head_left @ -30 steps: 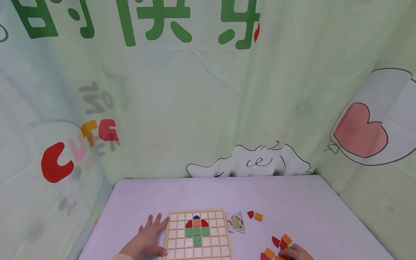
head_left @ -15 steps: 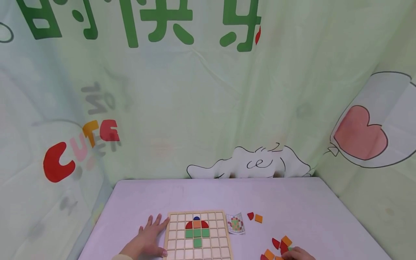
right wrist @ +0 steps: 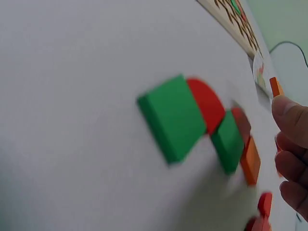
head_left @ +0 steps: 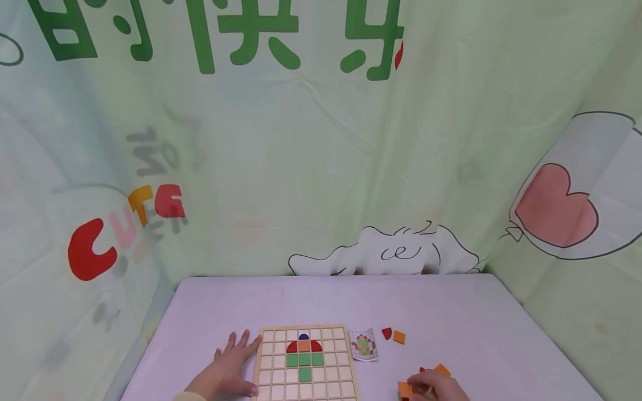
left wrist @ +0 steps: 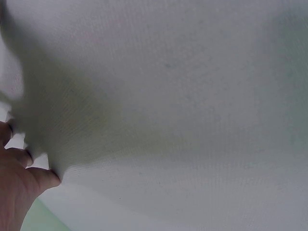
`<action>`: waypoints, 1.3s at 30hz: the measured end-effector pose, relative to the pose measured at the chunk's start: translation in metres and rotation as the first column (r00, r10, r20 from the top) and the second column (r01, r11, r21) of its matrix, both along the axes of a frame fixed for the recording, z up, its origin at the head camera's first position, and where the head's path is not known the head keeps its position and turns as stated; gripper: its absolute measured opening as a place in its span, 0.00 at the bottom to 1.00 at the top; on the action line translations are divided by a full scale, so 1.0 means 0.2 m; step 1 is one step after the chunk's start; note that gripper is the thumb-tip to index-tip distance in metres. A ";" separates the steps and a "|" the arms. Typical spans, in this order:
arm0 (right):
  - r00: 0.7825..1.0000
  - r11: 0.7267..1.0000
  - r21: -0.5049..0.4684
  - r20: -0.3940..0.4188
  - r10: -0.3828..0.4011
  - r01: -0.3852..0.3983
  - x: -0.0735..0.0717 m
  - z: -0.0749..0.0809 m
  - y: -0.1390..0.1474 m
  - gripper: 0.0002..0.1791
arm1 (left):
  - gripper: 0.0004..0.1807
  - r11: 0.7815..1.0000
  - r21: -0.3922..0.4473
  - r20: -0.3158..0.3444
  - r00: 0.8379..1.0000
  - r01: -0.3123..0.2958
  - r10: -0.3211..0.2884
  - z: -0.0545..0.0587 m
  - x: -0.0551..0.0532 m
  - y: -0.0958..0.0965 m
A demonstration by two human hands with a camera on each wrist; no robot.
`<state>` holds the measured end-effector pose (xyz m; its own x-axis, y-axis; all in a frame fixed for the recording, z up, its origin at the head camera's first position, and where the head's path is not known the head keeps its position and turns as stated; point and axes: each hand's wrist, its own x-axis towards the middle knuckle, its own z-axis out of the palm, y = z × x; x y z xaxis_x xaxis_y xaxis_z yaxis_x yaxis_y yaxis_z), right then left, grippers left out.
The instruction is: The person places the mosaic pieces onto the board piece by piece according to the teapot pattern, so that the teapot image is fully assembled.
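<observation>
A wooden grid board (head_left: 331, 356) lies on the table, with green, red and orange pieces and one blue piece set in its cells. My left hand (head_left: 228, 367) rests along the board's left edge, fingers spread; the left wrist view shows its fingertips (left wrist: 45, 178) at the frame's side. To the right of the board, my right hand (head_left: 437, 384) pinches an orange square tile (right wrist: 275, 86) between thumb and fingers. Below that hand lie loose pieces: a green square block (right wrist: 173, 118), a second green block (right wrist: 228, 144), a red rounded piece (right wrist: 208, 103) and an orange block (right wrist: 250, 162).
A small pattern card (head_left: 363, 345) lies against the board's right side. Farther right are a red quarter-round piece (head_left: 387, 333) and an orange square (head_left: 399, 337). A printed curtain (head_left: 321, 167) hangs behind the lilac table (head_left: 311, 301).
My right hand has moved left over the loose pieces and now holds an orange square tile. The left hand has stayed at the board's edge. The head view has tilted slightly.
</observation>
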<state>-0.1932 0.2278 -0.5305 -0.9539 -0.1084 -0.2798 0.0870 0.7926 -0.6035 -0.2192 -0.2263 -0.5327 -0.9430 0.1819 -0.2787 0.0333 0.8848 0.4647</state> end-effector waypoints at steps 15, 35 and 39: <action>0.967 0.939 -0.235 -0.031 0.251 -0.252 -0.09 0.06 -0.38 0.17 | 0.63 0.999 0.047 -0.053 0.998 0.024 -0.022 -0.13 -0.04 -0.06; 0.931 0.894 -0.266 -0.153 0.331 -0.361 -0.17 0.07 -0.79 0.09 | 0.62 0.999 0.045 -0.016 1.000 0.013 -0.012 0.00 0.00 -0.02; 0.915 0.892 -0.223 -0.184 0.359 -0.394 -0.19 0.06 -0.85 0.09 | 0.61 0.999 0.037 -0.019 1.000 0.011 -0.011 0.01 0.00 -0.01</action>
